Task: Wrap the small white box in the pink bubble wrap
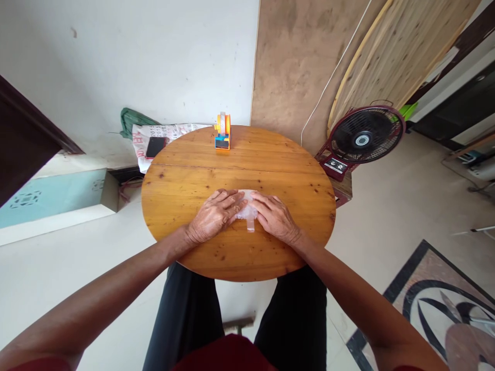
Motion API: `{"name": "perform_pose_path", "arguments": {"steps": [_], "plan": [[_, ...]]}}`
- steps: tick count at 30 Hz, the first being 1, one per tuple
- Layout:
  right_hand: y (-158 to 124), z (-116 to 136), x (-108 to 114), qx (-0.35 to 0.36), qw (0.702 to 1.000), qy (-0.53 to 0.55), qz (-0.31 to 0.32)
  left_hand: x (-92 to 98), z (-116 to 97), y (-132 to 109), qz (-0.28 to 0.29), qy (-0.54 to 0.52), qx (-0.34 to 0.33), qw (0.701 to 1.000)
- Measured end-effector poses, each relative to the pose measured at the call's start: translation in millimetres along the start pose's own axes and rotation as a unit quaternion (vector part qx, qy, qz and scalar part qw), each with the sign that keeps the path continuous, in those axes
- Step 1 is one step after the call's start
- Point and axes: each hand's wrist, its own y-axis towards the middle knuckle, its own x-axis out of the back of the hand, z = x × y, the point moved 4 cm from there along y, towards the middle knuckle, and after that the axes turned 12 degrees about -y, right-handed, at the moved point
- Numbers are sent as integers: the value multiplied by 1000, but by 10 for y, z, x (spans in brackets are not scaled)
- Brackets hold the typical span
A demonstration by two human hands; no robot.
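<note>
A small clear plastic packet (246, 210) lies on the round wooden table (193, 180), with a strip of clear tape hanging from its near edge. My left hand (214, 215) lies flat on the packet's left part, fingers stretched toward the middle. My right hand (275, 216) presses flat on its right part, fingers stretched out too. Most of the packet is hidden under my fingers. At the table's far edge stands an orange and blue tape dispenser (223, 131), well beyond both hands.
A dark red floor fan (361, 138) stands right of the table. Left of the table a printed bag (162, 135) with a black phone (155, 147) on it lies by the wall. Wooden boards (398, 46) lean against the back wall. My legs are under the table.
</note>
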Motion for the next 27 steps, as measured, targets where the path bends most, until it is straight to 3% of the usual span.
{"name": "perform_pose_path", "arguments": {"steps": [6, 11, 21, 24, 27], "plan": [[-12, -49, 31, 44, 999, 3, 21, 0, 53, -32, 14, 1, -15, 1000], [-24, -77, 19, 69, 997, -4, 23, -84, 135, 7, 25, -50, 30, 998], [48, -107, -35, 21, 999, 35, -14, -200, 193, 168, -18, -189, 88, 978], [130, -122, 16, -16, 995, 93, -40, -158, 207, 235, -48, -282, 131, 949], [261, -201, 42, -79, 978, 188, -45, -127, 262, 333, -53, -432, 239, 868]]}}
